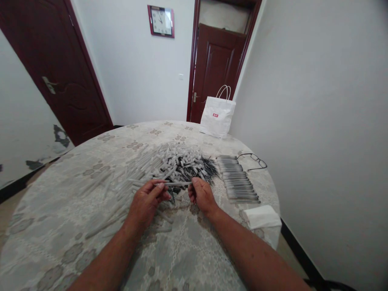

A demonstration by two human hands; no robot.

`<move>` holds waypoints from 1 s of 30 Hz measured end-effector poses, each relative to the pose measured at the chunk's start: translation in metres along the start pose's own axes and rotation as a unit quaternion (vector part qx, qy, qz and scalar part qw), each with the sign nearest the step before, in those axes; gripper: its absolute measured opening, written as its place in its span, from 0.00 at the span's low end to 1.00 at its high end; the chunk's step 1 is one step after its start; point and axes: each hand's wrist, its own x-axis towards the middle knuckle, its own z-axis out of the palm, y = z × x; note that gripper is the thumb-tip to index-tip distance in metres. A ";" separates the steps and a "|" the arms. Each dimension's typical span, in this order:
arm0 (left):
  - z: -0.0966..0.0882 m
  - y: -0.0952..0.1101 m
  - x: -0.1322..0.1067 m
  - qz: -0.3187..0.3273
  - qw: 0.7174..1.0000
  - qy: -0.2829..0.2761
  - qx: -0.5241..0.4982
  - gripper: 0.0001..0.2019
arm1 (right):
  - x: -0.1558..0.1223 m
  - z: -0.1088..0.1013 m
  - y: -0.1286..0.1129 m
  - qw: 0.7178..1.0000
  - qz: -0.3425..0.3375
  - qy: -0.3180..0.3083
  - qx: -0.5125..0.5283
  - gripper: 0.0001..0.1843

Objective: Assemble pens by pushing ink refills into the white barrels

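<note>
Between my two hands a slim translucent pen [178, 184] lies level, held at both ends. My left hand [149, 201] pinches its left end between thumb and fingers. At the other end, my right hand [203, 197] has closed its fingertips on it. Just beyond the hands is a heap of small whitish pen caps [172, 157] mixed with thin black refills [209, 169]. Clear pen barrels [142, 161] lie loose to the left of that heap. To the right, finished-looking pens [236, 178] are laid side by side in a neat row.
A patterned cloth covers the round table [75, 238]. Eyeglasses [256, 159] rest past the row of pens, and a folded white tissue [263, 217] is nearer the right edge. At the far side stands a white paper bag [218, 117]. A wall runs close along the right.
</note>
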 end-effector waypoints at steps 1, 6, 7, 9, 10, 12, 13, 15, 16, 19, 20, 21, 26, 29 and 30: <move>0.000 -0.001 0.000 0.000 1.000 -0.001 0.002 0.19 | 0.000 -0.001 0.000 1.000 -0.013 0.000 -0.013 0.28; 0.000 -0.002 0.001 0.005 1.000 -0.002 0.014 0.19 | -0.003 -0.004 -0.005 0.994 -0.075 0.025 -0.072 0.18; 0.000 -0.002 0.001 0.006 1.000 -0.002 0.018 0.19 | -0.004 -0.005 -0.006 0.992 -0.086 0.027 -0.090 0.17; 0.000 -0.001 0.001 0.008 1.000 -0.003 0.020 0.19 | -0.006 -0.005 -0.009 0.985 -0.110 0.021 -0.130 0.15; 0.000 -0.001 0.000 0.008 1.000 -0.004 0.018 0.19 | -0.007 -0.005 -0.011 0.981 -0.122 0.016 -0.149 0.14; 0.001 -0.001 0.000 0.009 1.000 -0.005 0.013 0.19 | -0.008 -0.004 -0.013 0.971 -0.150 0.002 -0.188 0.12; 0.001 0.000 0.000 0.009 1.000 -0.005 0.012 0.19 | -0.008 -0.004 -0.014 0.964 -0.167 -0.006 -0.209 0.11; 0.001 -0.001 -0.001 0.007 1.000 -0.005 0.014 0.20 | -0.008 -0.003 -0.015 0.945 -0.213 -0.022 -0.248 0.10; 0.001 -0.001 -0.001 0.004 1.000 -0.005 0.015 0.20 | -0.007 -0.004 -0.016 0.933 -0.241 -0.029 -0.266 0.10; 0.002 -0.002 -0.001 -0.001 0.999 -0.022 0.029 0.20 | -0.004 -0.006 -0.020 0.888 -0.314 -0.049 -0.332 0.10; 0.002 -0.002 -0.001 0.000 0.999 -0.031 0.041 0.19 | -0.004 -0.008 -0.022 0.871 -0.327 -0.057 -0.363 0.10; 0.002 -0.002 -0.002 0.003 0.998 -0.042 0.057 0.19 | -0.004 -0.009 -0.025 0.853 -0.331 -0.066 -0.398 0.09; 0.005 -0.001 -0.005 0.005 0.982 -0.088 0.170 0.19 | -0.012 -0.021 -0.052 0.758 -0.277 -0.128 -0.577 0.03; 0.006 0.001 -0.007 0.022 0.977 -0.089 0.193 0.18 | -0.009 -0.046 -0.074 0.728 -0.226 -0.135 -0.633 0.04; 0.006 0.002 -0.008 0.032 0.976 -0.085 0.198 0.18 | -0.003 -0.058 -0.081 0.724 -0.215 -0.124 -0.644 0.03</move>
